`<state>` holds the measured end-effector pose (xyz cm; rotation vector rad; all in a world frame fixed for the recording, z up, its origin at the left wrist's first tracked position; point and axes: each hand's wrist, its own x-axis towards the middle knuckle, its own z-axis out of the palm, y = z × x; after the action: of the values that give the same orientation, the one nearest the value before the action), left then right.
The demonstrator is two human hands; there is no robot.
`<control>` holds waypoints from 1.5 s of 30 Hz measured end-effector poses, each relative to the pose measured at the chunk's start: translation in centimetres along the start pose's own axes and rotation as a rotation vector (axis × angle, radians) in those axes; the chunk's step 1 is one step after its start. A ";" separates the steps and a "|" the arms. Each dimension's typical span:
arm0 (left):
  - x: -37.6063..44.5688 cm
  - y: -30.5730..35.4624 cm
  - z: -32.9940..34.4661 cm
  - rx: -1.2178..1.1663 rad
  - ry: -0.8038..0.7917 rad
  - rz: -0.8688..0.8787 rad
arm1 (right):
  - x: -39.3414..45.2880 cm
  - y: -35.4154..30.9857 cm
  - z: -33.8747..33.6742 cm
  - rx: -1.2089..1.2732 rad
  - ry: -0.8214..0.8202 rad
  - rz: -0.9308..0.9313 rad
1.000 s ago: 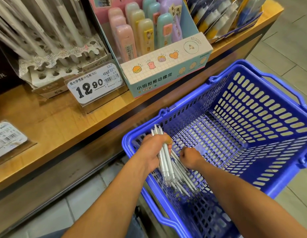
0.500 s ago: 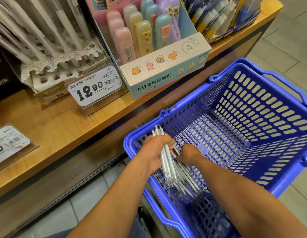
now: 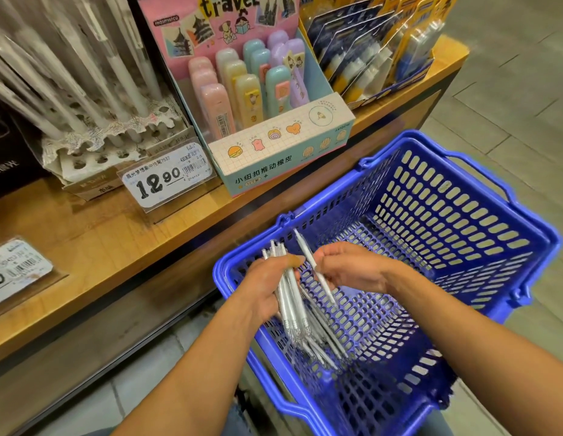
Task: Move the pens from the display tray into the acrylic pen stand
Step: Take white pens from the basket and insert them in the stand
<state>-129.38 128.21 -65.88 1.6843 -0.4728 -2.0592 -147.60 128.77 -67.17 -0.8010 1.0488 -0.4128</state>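
Two hands work over the near-left corner of a blue basket (image 3: 462,221). The left hand (image 3: 267,287) grips a bundle (image 3: 289,297) of slim white pens, fingers curled round its middle; the clicker ends stick up past the knuckles and the tips point down into the basket. The right hand (image 3: 349,265) pinches a single pen (image 3: 315,265) between thumb and fingers, holding it slanted, its top toward the shelf and its tip down toward the basket floor. This pen sits just beside the bundle, not quite touching it as far as can be told. More pens (image 3: 324,347) lie loose on the basket floor below the bundle, against the near-left wall.

The basket stands on the tiled floor beside a wooden shelf (image 3: 94,243). On the shelf at upper left is the pen stand (image 3: 94,146), a clear holder with a perforated white base; several white pens (image 3: 63,89) stand in its back rows, blurred, while the front holes show empty. A price tag (image 3: 167,177) reading 12.90 stands in front of it. To the right sits an eraser box (image 3: 283,152) with pastel push erasers, then a rack of carded packs (image 3: 377,55). Another tag (image 3: 15,269) lies at far left.
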 end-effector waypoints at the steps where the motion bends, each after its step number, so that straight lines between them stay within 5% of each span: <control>1: -0.1 0.1 0.1 -0.023 -0.024 -0.006 | -0.4 -0.2 1.0 0.069 0.006 -0.046; 9: -1.1 0.2 0.1 -0.081 -0.133 0.012 | -0.6 0.6 4.1 -0.023 0.074 -0.161; 13: -0.2 -0.2 -0.1 -0.008 -0.002 0.045 | 0.1 1.1 0.7 0.031 -0.073 -0.049; 16: 0.2 -0.3 -0.1 0.020 0.029 0.035 | 2.3 3.6 -1.4 0.019 0.115 0.116; 19: 0.4 -0.3 -0.1 0.012 0.018 0.034 | 4.6 7.5 -1.8 -0.377 0.278 0.344; 22: 0.4 -0.4 -0.2 -0.008 -0.006 0.031 | 5.8 10.0 -1.5 -0.842 0.236 0.422; 27: 0.6 -0.4 -0.3 -0.019 -0.020 0.038 | 7.1 12.0 -0.3 -1.243 0.135 0.467; 34: 0.8 -0.5 -0.4 -0.012 -0.007 0.035 | 7.4 12.1 -0.5 -1.270 0.153 0.425; 45: 0.5 -0.4 -0.5 0.017 -0.034 0.017 | 5.3 7.5 -1.7 -0.741 0.130 0.324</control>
<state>-129.04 128.30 -66.60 1.6513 -0.5149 -2.0805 -147.21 129.58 -76.43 -1.2384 1.4515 0.2292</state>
